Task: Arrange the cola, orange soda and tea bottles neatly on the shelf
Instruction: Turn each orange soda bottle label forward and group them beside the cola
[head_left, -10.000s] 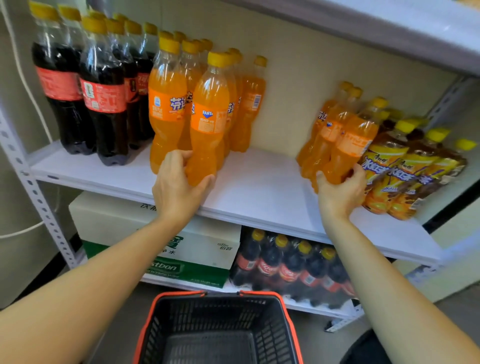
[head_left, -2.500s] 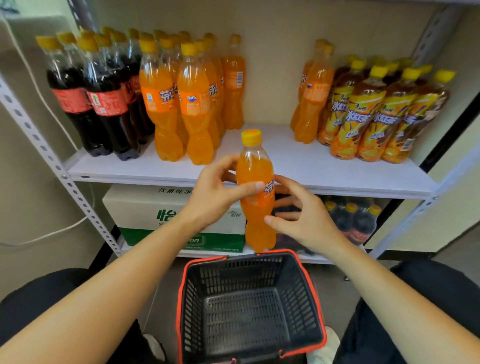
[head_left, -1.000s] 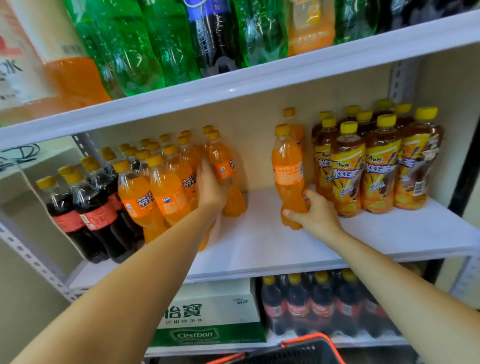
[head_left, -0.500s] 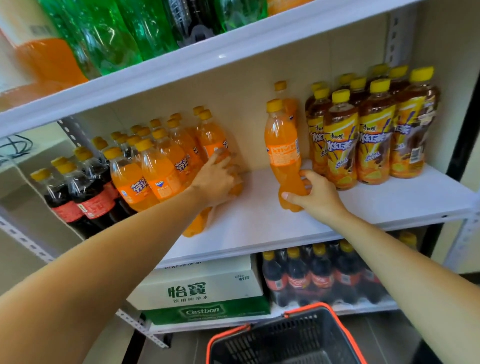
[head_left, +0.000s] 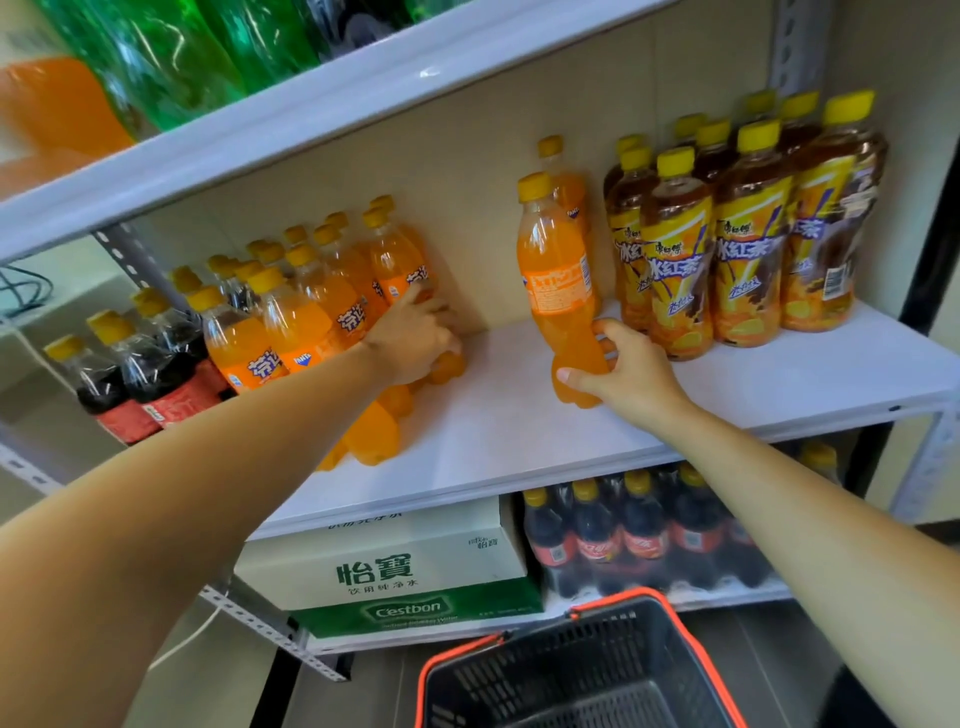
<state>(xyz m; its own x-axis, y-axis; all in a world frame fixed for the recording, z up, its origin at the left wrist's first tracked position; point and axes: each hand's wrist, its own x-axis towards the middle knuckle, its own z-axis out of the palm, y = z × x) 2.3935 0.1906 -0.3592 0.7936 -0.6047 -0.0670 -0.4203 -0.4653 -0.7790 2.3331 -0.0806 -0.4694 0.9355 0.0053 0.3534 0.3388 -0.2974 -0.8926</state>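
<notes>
On the white middle shelf (head_left: 519, 431) stand cola bottles (head_left: 156, 374) at the left, a cluster of orange soda bottles (head_left: 311, 312) beside them, and tea bottles (head_left: 743, 249) at the right. My right hand (head_left: 623, 369) grips the lower part of one upright orange soda bottle (head_left: 558, 275) in the shelf's middle, just left of the tea. Another orange soda bottle (head_left: 566, 182) stands behind it. My left hand (head_left: 415, 338) holds the rightmost rear orange soda bottle (head_left: 400, 265) of the cluster low down, fingers round it.
Green and orange bottles (head_left: 171, 52) fill the upper shelf. Below are a water carton (head_left: 384, 566) and a shrink-wrapped cola pack (head_left: 639, 540). A black basket with a red rim (head_left: 576, 670) sits on the floor in front. Bare shelf lies between the two hands.
The bottle in my right hand has stayed beside the tea while the view dropped slightly. My left hand slid lower on the rear orange soda bottle, pressing it toward the cluster.
</notes>
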